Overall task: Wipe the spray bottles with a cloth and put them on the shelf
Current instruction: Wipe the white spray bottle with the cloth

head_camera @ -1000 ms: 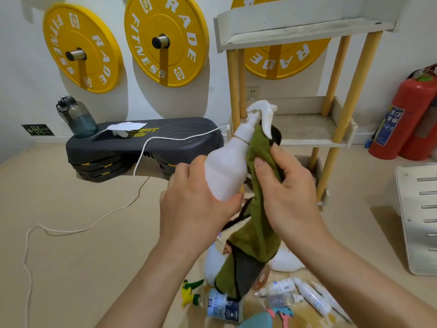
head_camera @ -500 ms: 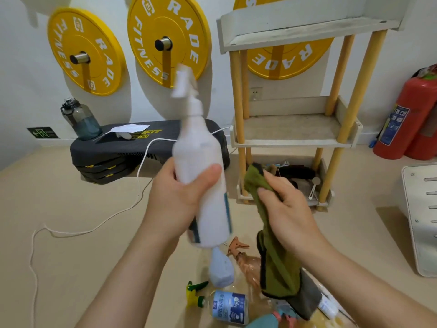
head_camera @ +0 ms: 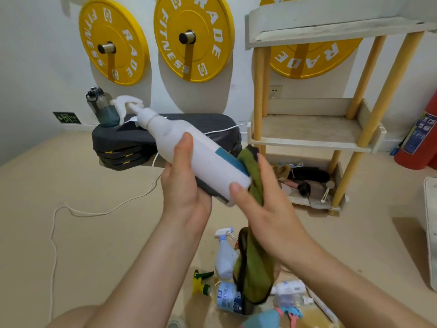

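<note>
My left hand [head_camera: 183,195] grips the tilted white spray bottle [head_camera: 189,150]; my right hand [head_camera: 264,209] presses the green cloth [head_camera: 254,181] against its base.

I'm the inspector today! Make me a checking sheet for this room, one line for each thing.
Surface: beige floor.
Job's things: white bottle tilted in the air; green cloth at its base; no bottle on the shelf's middle tier.
Clutter: more bottles on the floor.
Hands: left hand grips the bottle; right hand holds the cloth.
Cables: white cable trails over the floor.
Surroundings: yellow plates, black step, extinguisher.
</note>
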